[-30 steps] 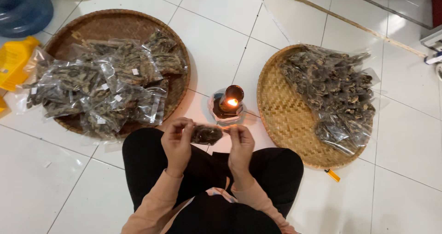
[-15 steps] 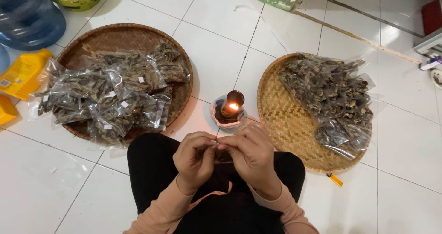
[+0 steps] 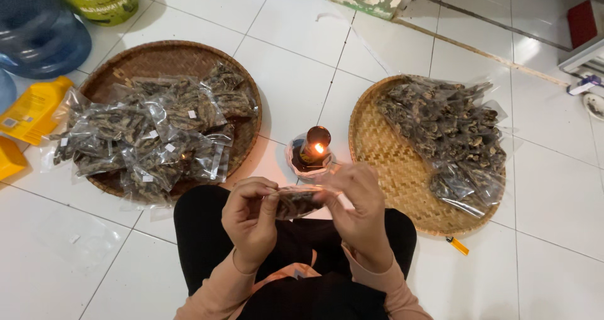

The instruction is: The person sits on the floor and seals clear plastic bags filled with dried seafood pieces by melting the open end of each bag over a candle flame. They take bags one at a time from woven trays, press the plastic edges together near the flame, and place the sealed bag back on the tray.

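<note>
Pinching a small clear packet (image 3: 297,202) of dark dried bits between both hands, left hand (image 3: 250,220) and right hand (image 3: 358,208) each keep a tight grip just near the lit lamp (image 3: 313,151) on the floor; the plastic, seemingly unsealed, could scorch or spill

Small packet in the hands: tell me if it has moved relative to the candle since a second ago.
Cannot tell for sure: the camera shifted. The small packet, held by both hands, sits just below the candle, much as before.
</note>
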`<state>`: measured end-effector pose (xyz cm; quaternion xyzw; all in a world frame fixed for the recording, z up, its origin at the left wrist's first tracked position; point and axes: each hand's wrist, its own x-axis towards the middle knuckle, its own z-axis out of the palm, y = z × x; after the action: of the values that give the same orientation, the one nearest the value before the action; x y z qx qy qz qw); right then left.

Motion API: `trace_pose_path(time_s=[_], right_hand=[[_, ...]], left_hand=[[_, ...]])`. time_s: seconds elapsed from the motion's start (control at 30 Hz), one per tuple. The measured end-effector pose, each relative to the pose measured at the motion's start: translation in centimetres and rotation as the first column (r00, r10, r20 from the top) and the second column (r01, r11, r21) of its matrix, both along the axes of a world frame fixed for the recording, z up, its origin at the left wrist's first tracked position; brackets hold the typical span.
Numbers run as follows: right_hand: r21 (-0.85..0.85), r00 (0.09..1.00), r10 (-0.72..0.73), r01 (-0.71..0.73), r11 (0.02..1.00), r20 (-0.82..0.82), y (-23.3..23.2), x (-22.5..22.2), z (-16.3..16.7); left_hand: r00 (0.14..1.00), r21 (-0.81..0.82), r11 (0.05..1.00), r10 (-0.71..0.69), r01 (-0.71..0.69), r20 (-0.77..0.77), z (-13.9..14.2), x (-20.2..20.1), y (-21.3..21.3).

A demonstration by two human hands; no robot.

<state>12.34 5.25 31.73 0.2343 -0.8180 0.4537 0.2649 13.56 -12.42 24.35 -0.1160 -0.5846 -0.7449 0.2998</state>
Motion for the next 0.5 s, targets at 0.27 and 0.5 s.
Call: trace_pose_path(time_s=[0.27, 0.5], right_hand=[[-0.245, 0.996, 0.076, -0.062, 0.968, 0.045, 1.0, -0.7, -1.5], [-0.6, 0.923, 0.349, -0.186, 0.778, 0.165, 1.3, -2.0, -4.5]], left_hand=[[0.992, 0.229, 0.97, -0.105, 0.085, 0.075, -0.6, -0.4, -0.4], [0.98, 0.413, 0.897, -0.195, 0.158, 0.049, -1.3, -1.2, -0.6]])
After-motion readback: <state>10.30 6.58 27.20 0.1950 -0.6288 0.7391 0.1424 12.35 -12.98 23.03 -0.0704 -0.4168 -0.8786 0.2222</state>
